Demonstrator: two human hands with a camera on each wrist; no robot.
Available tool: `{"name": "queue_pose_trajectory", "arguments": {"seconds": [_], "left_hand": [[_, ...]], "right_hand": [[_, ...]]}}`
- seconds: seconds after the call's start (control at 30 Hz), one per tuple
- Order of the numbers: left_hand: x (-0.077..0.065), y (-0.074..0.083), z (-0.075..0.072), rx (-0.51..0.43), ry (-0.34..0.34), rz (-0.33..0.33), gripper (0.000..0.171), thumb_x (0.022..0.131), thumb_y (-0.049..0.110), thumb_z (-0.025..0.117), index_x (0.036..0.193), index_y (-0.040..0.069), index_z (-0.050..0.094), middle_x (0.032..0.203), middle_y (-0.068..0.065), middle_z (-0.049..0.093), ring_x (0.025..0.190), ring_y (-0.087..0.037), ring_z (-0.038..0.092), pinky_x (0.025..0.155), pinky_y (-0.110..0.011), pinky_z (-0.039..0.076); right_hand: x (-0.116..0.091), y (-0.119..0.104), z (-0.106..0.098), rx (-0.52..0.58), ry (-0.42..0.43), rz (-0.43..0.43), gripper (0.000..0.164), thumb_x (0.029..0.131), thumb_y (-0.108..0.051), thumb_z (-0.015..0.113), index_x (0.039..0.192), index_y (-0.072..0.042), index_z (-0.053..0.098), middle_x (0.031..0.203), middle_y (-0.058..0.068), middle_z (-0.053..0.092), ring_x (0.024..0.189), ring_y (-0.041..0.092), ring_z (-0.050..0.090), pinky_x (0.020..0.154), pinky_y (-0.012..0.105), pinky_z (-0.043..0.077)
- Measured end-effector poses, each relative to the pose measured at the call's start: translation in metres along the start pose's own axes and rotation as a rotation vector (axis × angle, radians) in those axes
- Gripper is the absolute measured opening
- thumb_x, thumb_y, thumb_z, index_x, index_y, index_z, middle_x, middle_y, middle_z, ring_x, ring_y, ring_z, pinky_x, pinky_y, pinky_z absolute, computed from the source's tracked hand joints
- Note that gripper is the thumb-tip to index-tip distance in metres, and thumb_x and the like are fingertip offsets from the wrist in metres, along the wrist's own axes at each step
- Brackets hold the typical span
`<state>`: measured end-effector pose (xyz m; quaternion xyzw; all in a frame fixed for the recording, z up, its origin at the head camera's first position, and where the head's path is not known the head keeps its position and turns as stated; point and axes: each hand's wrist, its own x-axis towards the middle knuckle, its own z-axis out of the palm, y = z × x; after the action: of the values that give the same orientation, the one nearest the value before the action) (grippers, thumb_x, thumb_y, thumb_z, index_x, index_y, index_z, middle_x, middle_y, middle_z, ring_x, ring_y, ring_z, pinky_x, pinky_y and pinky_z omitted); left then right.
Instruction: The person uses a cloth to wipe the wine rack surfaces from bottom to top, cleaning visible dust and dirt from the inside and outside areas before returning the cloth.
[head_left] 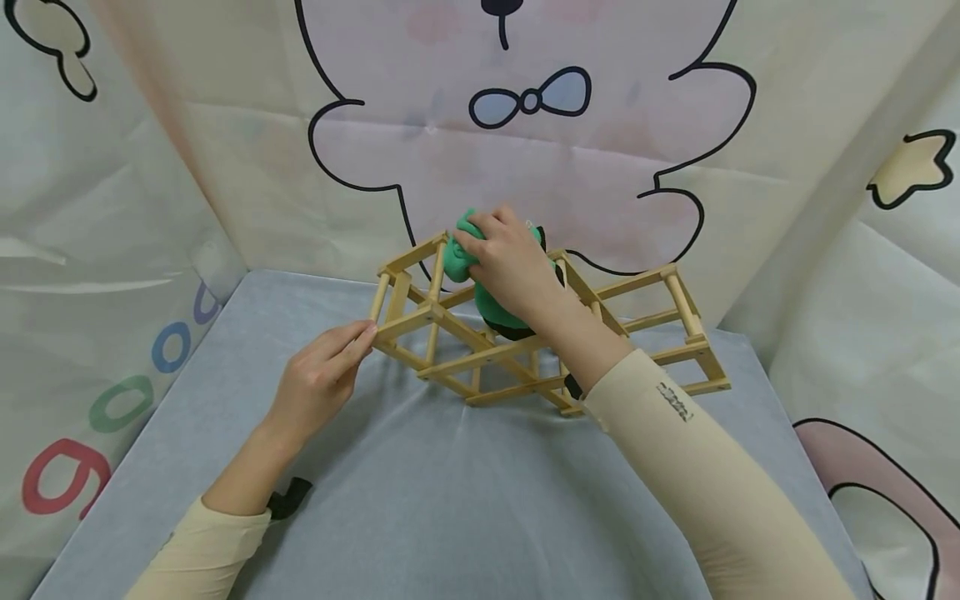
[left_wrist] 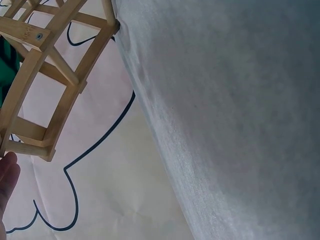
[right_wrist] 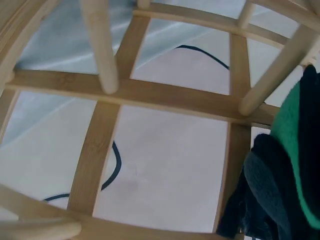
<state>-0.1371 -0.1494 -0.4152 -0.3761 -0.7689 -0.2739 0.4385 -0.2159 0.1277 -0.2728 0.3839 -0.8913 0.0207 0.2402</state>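
A wooden rack [head_left: 480,360] of pale slats and round dowels spans the middle of the head view, its left part raised and tilted. At its left end my left hand [head_left: 318,375] pinches the corner between thumb and fingers. My right hand [head_left: 513,262] reaches over the rack and grips a green plush toy [head_left: 459,258] with black parts, which lies among the upper bars. The palm and forearm hide part of the toy. In the right wrist view the toy's green and dark fuzzy side [right_wrist: 287,122] shows beside the slats [right_wrist: 170,97].
A blue-grey cloth [head_left: 450,483] covers the table under the rack. Close behind stands a printed backdrop [head_left: 530,158] with a bow-tie drawing, and similar sheets [head_left: 112,275] hang at both sides. Dark wrist straps [head_left: 288,498] show at the sleeves.
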Motion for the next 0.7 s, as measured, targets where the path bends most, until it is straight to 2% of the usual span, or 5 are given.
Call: {"name": "queue_pose_trajectory", "arguments": {"seconds": [0.2,0.3,0.47,0.7], "left_hand": [[-0.0004,0.0001,0.0004,-0.004,0.003,0.002,0.031,0.112,0.012,0.051,0.127,-0.002,0.073,0.117,-0.021,0.073,0.093,-0.041,0.072,0.077,-0.05,0.061],[-0.0002,0.0002,0.0007,0.002,0.005,0.01,0.03,0.111,0.011,0.052,0.126,-0.002,0.073,0.116,-0.022,0.073,0.092,-0.041,0.072,0.076,-0.049,0.061],[-0.0003,0.0007,0.0015,0.004,0.009,0.012,0.029,0.111,0.01,0.052,0.126,-0.002,0.073,0.115,-0.022,0.073,0.092,-0.04,0.072,0.077,-0.049,0.061],[-0.0003,0.0009,0.0009,0.005,0.012,0.012,0.029,0.111,0.01,0.052,0.126,-0.003,0.073,0.115,-0.022,0.073,0.092,-0.041,0.072,0.077,-0.049,0.061]], "right_hand": [[-0.0037,0.0015,-0.0002,-0.056,-0.134,0.03,0.032,0.096,-0.003,0.075,0.128,-0.005,0.075,0.124,0.02,0.072,0.106,0.036,0.061,0.096,0.042,0.047],[-0.006,0.0014,-0.0013,-0.078,-0.175,0.038,0.033,0.096,-0.005,0.076,0.129,-0.005,0.075,0.123,0.02,0.072,0.105,0.035,0.062,0.095,0.042,0.047],[-0.007,0.0006,-0.001,-0.06,-0.148,0.036,0.035,0.095,-0.005,0.077,0.13,-0.003,0.073,0.126,0.02,0.072,0.108,0.036,0.062,0.096,0.042,0.048],[-0.0003,-0.0018,-0.0014,0.074,-0.051,0.035,0.042,0.095,-0.001,0.075,0.137,0.0,0.068,0.138,0.02,0.066,0.114,0.039,0.058,0.101,0.043,0.048]]}}
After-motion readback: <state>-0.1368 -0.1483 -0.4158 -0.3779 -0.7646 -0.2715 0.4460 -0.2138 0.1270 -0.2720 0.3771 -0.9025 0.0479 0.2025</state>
